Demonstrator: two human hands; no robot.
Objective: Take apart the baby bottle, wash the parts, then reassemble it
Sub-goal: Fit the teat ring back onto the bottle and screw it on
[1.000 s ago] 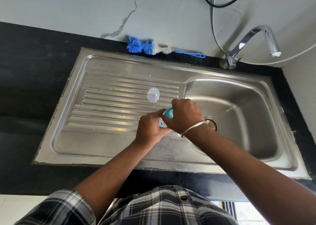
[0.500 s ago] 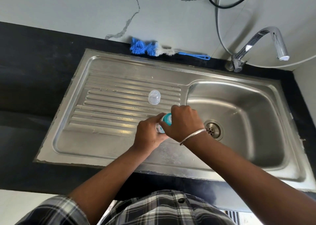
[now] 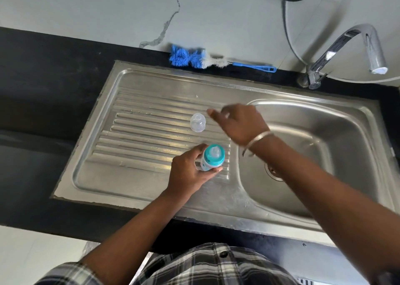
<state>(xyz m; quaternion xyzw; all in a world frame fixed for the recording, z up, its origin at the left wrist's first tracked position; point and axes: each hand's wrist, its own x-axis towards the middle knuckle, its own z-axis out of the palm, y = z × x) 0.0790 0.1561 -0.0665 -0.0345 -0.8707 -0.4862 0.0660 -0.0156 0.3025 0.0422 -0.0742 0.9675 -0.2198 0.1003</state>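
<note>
We see the left hand (image 3: 190, 174) gripping the baby bottle (image 3: 211, 158) at frame centre, teal ring and teat on | right hand (image 3: 240, 122) loose-fingered, holding nothing, above | clear cap (image 3: 197, 122) on the sink (image 3: 129, 183) drainboard | basin at right | brush (image 3: 216, 60) at top.

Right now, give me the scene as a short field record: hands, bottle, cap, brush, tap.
left hand: grips the baby bottle by its body, over the drainboard
right hand: holds nothing, fingers loosely spread, blurred, above the drainboard near the clear cap
baby bottle: teal collar and nipple on
clear cap: off the bottle, lying on the drainboard ridges
bottle brush: on the black counter behind the sink, untouched
tap: no water visible
basin: nothing in it
</note>
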